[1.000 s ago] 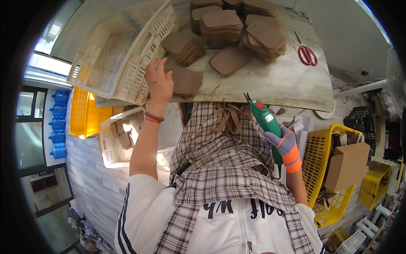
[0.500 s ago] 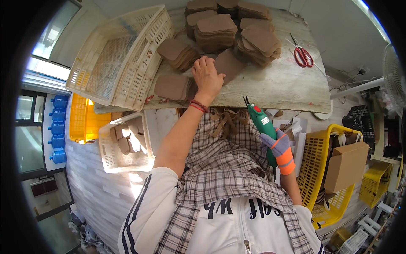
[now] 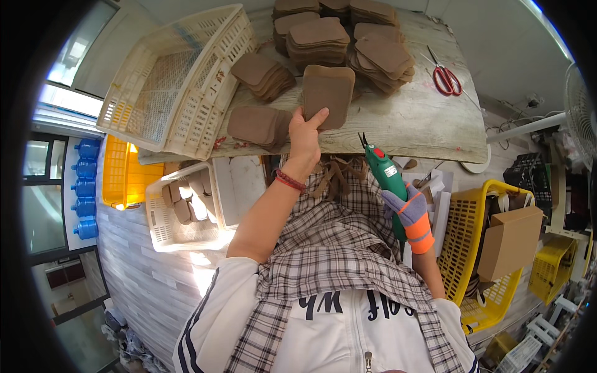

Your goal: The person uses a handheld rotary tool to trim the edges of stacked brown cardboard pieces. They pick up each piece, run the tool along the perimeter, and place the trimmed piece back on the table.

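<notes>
My bare left hand (image 3: 306,135) pinches the near edge of a brown rounded-corner fabric piece (image 3: 329,93), thumb on top, and holds it up over the table's front part. In a grey and orange glove, my right hand (image 3: 410,214) grips green electric scissors (image 3: 387,176) over my lap, their dark blades pointing up toward the table edge. Left of the held piece lie a fanned stack of like pieces (image 3: 258,126) and another stack (image 3: 260,74). Brown offcut strips (image 3: 339,176) rest on my checked apron.
The wooden table (image 3: 429,133) bears several brown stacks (image 3: 318,38) at the back and red-handled scissors (image 3: 446,81) at right. A white crate (image 3: 202,93) leans at its left. Below stand a smaller white crate (image 3: 163,233) and a yellow basket (image 3: 457,230) with a cardboard box (image 3: 511,242).
My left hand has taken up a brown piece from the tabletop and drawn it slightly nearer, turning it upright. The right hand with the electric scissors has barely moved.
</notes>
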The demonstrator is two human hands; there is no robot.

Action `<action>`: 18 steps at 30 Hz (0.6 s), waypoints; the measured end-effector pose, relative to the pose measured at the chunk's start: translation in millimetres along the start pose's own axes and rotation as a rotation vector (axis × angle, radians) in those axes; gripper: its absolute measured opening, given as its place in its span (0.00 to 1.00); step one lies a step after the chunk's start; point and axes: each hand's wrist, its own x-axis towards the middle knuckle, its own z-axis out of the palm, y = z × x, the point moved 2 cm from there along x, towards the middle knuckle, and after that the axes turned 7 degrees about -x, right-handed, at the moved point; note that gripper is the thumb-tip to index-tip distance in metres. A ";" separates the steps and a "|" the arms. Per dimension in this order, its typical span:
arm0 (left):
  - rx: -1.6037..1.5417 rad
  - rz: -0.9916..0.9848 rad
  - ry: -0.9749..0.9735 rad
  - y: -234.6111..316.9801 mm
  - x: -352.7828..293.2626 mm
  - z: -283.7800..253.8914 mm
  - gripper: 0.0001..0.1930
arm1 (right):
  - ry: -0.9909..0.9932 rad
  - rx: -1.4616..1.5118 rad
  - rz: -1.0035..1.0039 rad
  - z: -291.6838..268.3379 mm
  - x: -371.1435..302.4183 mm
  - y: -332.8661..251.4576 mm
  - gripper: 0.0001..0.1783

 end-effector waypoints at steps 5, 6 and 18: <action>-0.442 -0.087 -0.010 -11.9 -13.7 16.4 0.19 | 0.120 -0.092 -0.147 6.3 -2.2 -4.7 0.22; -0.515 -0.095 -0.008 -13.7 -15.4 19.5 0.19 | 0.105 -0.060 -0.123 7.1 -4.0 -7.6 0.22; -0.596 -0.195 0.021 -28.5 -28.2 29.2 0.18 | 0.076 0.040 -0.124 6.3 -8.1 -20.1 0.21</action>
